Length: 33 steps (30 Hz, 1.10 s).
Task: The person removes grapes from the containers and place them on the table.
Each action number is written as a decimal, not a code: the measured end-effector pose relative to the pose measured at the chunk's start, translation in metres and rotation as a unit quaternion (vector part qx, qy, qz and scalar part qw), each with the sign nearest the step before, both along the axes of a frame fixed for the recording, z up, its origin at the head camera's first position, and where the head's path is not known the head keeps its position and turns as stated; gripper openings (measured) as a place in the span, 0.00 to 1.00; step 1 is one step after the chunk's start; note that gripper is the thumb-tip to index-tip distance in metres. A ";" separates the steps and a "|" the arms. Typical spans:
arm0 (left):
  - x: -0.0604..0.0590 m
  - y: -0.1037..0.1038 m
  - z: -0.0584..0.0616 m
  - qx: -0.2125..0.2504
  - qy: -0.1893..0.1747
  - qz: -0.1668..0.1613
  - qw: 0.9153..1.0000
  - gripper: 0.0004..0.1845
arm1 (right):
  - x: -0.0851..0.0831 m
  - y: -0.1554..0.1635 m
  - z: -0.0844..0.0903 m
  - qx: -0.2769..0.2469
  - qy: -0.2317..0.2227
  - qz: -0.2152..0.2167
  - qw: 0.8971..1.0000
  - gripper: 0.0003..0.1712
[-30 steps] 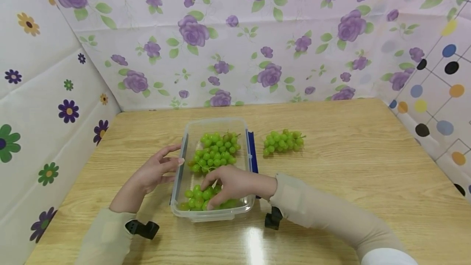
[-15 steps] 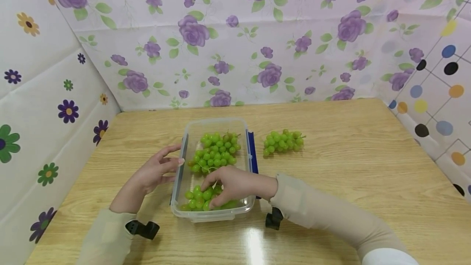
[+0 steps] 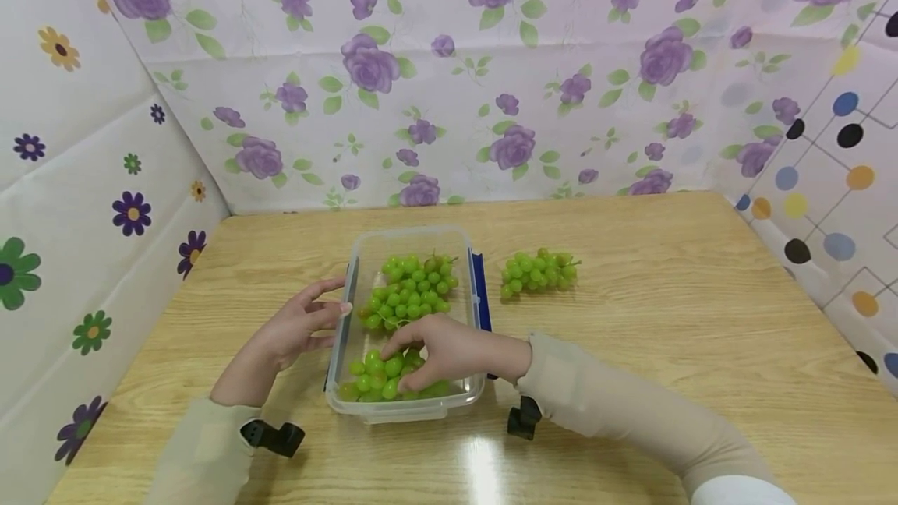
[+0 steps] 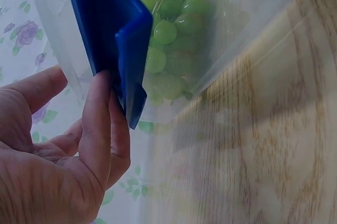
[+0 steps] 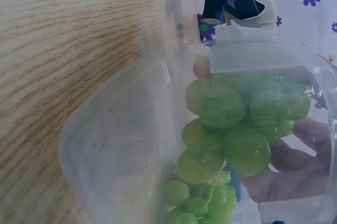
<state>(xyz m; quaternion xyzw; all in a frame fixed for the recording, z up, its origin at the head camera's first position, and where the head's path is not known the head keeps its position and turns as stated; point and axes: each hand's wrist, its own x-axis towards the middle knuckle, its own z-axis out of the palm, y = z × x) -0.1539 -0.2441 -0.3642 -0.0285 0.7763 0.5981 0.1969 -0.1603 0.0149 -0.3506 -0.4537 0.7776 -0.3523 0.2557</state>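
Observation:
A clear plastic food container (image 3: 393, 411) with blue side latches stands on the table. My left hand (image 3: 298, 326) is at its left wall; in the left wrist view, its bent fingers (image 4: 95, 124) touch a blue latch (image 4: 134, 50). Inside the container, my right hand (image 3: 445, 345) holds a bunch of green grapes (image 3: 375, 372) at the near end, thumb and fingers around it. Through the clear wall, the right wrist view shows these grapes (image 5: 221, 108) beside the hand. Two more green bunches (image 3: 410, 298) lie farther back in the container.
Another bunch of green grapes (image 3: 539, 273) lies on the wooden table (image 3: 666, 294), right of the container. Floral cloth (image 3: 456, 100) hangs behind the table, and patterned cloths hang at both sides.
The grapes under my right hand have shifted very slightly. My left hand keeps its place at the container's wall. The head view has turned slightly.

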 end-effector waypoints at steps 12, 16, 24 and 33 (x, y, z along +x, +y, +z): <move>0.000 0.000 -0.003 -0.002 0.002 0.007 1.000 0.37 | 0.005 0.002 -0.001 -0.012 -0.003 -0.022 1.000 0.23; 0.000 -0.001 -0.005 -0.002 0.003 0.011 1.000 0.37 | 0.007 0.002 0.001 -0.023 -0.003 -0.029 0.999 0.22; 0.001 0.001 -0.007 -0.012 0.008 0.017 1.000 0.37 | 0.007 0.006 0.000 -0.036 -0.007 -0.044 0.998 0.21; 0.000 0.001 -0.005 -0.014 0.011 0.020 1.000 0.36 | 0.006 0.011 0.003 -0.062 -0.011 -0.058 0.996 0.21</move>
